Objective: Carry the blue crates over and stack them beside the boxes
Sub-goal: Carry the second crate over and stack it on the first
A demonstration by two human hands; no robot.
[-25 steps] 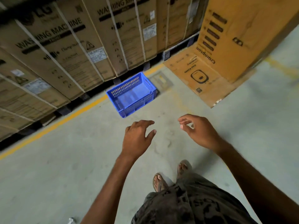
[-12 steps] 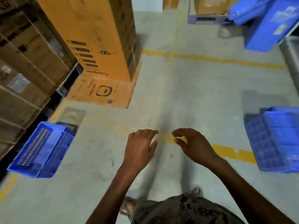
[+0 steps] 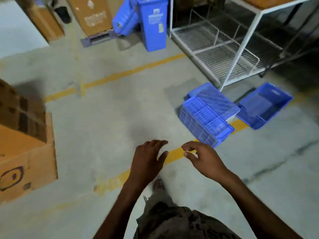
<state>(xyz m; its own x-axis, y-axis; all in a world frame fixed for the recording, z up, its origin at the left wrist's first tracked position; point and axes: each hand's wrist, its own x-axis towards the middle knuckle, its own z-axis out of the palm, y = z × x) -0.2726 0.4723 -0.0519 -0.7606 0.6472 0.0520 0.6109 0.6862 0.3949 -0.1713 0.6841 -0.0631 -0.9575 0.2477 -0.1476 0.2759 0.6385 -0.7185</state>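
Two groups of blue crates lie on the concrete floor ahead to my right. A stacked blue crate (image 3: 205,118) sits on the yellow line, tilted toward me. Another blue crate (image 3: 264,106) stands just right of it, its inside bare. My left hand (image 3: 148,161) and my right hand (image 3: 203,157) hover side by side in front of me with loosely curled fingers, holding nothing. My right hand is a short way below and left of the nearer crate, not touching it.
A cardboard box (image 3: 25,149) stands at the left edge. A white wire rack (image 3: 224,49) is at the back right, behind the crates. Two blue wheeled bins (image 3: 151,23) and more cartons (image 3: 93,14) stand at the back. Yellow floor lines (image 3: 131,71) cross the concrete.
The view has swung right, away from the washing machine cartons and the crate set down beside them. The crates by the rack have come closer. Both hands stay empty.
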